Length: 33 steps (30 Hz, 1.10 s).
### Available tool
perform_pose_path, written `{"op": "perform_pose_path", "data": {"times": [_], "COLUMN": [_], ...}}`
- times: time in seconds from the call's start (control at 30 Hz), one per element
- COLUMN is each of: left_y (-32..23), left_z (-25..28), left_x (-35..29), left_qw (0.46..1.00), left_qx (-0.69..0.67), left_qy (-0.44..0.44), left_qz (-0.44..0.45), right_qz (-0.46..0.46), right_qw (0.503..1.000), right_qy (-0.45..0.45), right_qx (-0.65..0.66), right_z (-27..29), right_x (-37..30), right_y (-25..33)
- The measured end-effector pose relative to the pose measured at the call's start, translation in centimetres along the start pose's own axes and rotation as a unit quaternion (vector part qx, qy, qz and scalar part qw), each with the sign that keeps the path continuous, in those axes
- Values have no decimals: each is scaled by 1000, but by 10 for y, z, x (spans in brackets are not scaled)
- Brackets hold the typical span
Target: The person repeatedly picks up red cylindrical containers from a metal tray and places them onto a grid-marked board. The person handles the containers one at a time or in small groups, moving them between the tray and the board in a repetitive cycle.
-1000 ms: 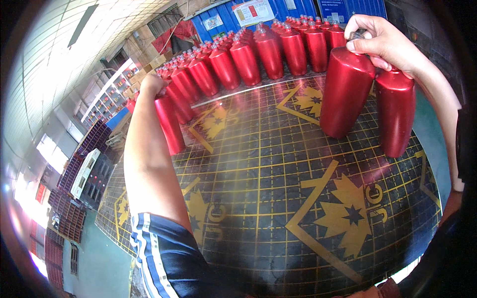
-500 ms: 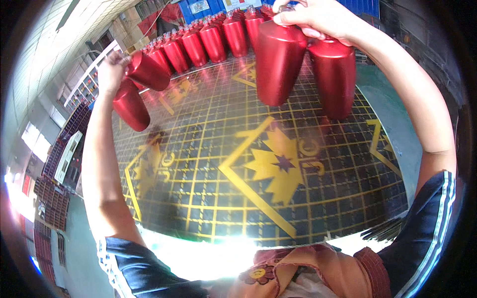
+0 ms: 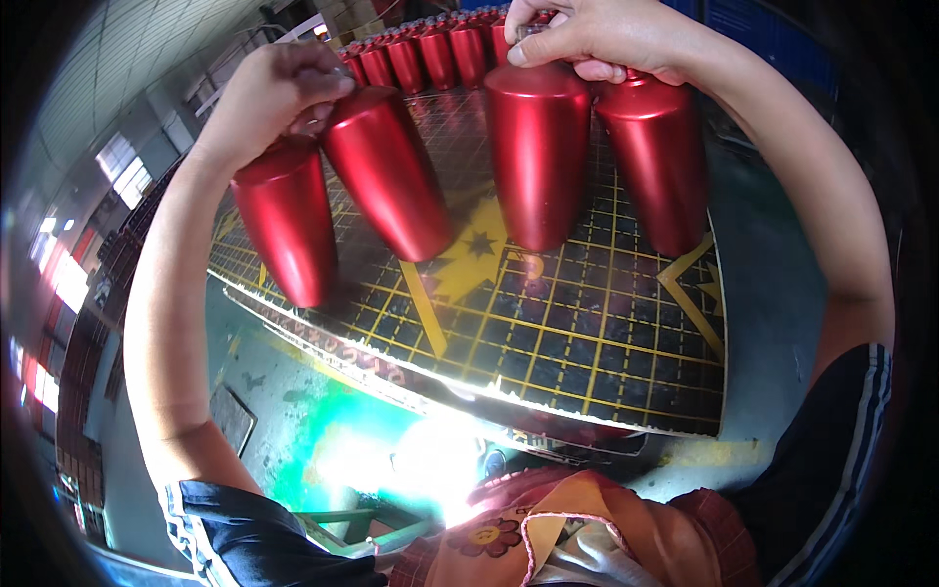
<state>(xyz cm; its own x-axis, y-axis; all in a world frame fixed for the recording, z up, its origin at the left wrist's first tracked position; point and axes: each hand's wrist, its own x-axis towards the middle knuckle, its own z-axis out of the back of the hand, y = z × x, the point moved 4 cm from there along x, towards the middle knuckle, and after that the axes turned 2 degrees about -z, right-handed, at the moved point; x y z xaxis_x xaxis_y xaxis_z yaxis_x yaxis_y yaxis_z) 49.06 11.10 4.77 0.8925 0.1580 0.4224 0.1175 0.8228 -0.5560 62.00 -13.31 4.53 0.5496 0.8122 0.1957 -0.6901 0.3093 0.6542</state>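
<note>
My left hand [image 3: 284, 93] is closed around the necks of two shiny red bottles, an outer bottle [image 3: 286, 230] and an inner bottle [image 3: 386, 176]. Both hang with their narrower bases down and lean apart. My right hand [image 3: 602, 39] pinches two more by their necks: an upright inner bottle [image 3: 538, 157] and an outer bottle [image 3: 653, 166] tilted slightly. The necks look clear and are partly hidden by my fingers. All these bottles are over a dark board [image 3: 587, 367] printed with a yellow grid; whether their bases touch it I cannot tell.
Rows of similar red bottles [image 3: 435, 59] stand at the board's far side. The board's near edge [image 3: 499, 396] is pale and ragged, with another layer beneath it. Green floor [image 3: 259, 382] shows below, with strong glare. Stacked brown crates [image 3: 83, 421] are at the far left.
My left hand has come right and nearer with its two bottles, toward the right hand's pair. The view has shifted, so the board's near edge and more floor show.
</note>
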Motion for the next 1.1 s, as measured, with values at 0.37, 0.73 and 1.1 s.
{"op": "perform_pose_path", "data": {"times": [0.37, 0.73, 1.1], "left_y": [-3, 31, 43], "left_z": [11, 6, -2], "left_x": [-12, -64, -117], "left_qw": [987, 974, 955], "left_qx": [45, 148, 97], "left_qy": [-145, -122, -228], "left_qz": [-45, -120, -162], "right_qz": [129, 124, 173], "right_qw": [966, 932, 917], "right_qy": [-108, -216, -292], "right_qx": [195, -264, -210], "right_z": [31, 11, -12], "right_x": [-23, -68, -114], "right_y": [-34, -87, -66]}}
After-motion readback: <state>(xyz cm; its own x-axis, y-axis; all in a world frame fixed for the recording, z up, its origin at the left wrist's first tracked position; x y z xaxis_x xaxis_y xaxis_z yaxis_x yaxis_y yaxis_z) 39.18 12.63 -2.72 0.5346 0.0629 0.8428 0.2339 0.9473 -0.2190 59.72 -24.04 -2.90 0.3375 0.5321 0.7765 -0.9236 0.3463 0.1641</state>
